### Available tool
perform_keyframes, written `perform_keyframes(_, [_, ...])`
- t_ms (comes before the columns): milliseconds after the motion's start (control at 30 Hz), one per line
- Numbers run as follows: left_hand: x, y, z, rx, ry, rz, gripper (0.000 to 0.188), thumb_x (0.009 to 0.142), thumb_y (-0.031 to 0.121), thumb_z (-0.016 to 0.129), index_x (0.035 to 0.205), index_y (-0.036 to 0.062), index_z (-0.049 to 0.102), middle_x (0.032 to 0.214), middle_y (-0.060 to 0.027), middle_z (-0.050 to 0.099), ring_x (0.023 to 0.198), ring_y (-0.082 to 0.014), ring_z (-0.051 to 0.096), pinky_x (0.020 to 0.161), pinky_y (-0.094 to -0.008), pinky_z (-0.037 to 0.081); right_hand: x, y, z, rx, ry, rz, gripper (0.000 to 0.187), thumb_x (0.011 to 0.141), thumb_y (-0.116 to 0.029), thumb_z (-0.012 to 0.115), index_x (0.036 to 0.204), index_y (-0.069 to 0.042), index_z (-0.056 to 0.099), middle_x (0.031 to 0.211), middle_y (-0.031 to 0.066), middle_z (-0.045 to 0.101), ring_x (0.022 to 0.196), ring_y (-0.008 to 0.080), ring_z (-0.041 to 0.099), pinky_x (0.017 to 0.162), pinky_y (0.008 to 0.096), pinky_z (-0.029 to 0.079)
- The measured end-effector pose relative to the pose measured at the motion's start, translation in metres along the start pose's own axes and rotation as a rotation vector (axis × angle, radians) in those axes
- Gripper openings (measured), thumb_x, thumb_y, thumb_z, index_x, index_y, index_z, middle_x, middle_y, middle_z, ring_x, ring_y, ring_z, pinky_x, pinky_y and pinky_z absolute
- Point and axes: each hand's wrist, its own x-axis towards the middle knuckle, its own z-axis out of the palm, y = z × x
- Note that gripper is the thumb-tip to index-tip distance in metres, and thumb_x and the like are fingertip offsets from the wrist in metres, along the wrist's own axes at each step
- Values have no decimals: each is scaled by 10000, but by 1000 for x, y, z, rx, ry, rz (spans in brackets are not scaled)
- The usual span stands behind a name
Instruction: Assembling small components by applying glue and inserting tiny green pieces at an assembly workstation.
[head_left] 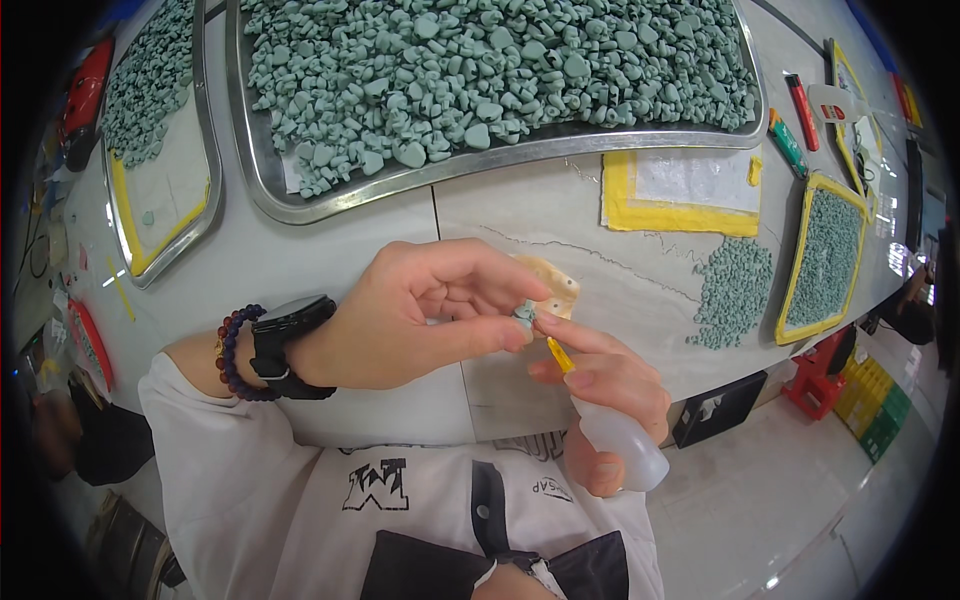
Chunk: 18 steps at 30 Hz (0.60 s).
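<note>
Between the thumb and index finger of my left hand (430, 310) is a small grey-green part (524, 313), its exact form mostly covered by the fingertips. My right hand (620, 385) is wrapped round a translucent white squeeze bottle (625, 448). The bottle's yellow nozzle (560, 355) points up toward the part, a short way below it. My right index fingertip reaches up beside the part, seemingly touching it. Just beyond the fingertips, a beige piece with small dark dots (556, 284) lies on the table, partly hidden by my hands.
A large metal tray (400, 172) heaped with grey-green parts spans the far side. Another metal tray (185, 240) stands left. Right lie a yellow-edged white board (650, 218), a pile of tiny green pieces (735, 295), a yellow-rimmed tray (785, 300) and red (802, 112) and green (788, 143) cutters.
</note>
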Motion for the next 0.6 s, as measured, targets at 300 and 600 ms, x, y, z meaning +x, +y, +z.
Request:
perform_keyframes(300, [2,-3,0,20,-10,22,291,804,-119,574,1087,-65,529,1000,-137,615,908,-181,637,777,-268,533,-7,-5,-1,12,85,-2,503,879,-473,476,1037,4,472,823,207,604,881,420,614,605,394,551])
perform_keyframes(600, [-5,-3,-5,-21,19,-9,262,824,-98,553,1084,-73,535,956,-164,630,858,-198,651,737,-281,551,3,5,-29,-529,39,-68,453,819,-414,637,1002,-19,512,893,171,628,887,383,604,740,430,496])
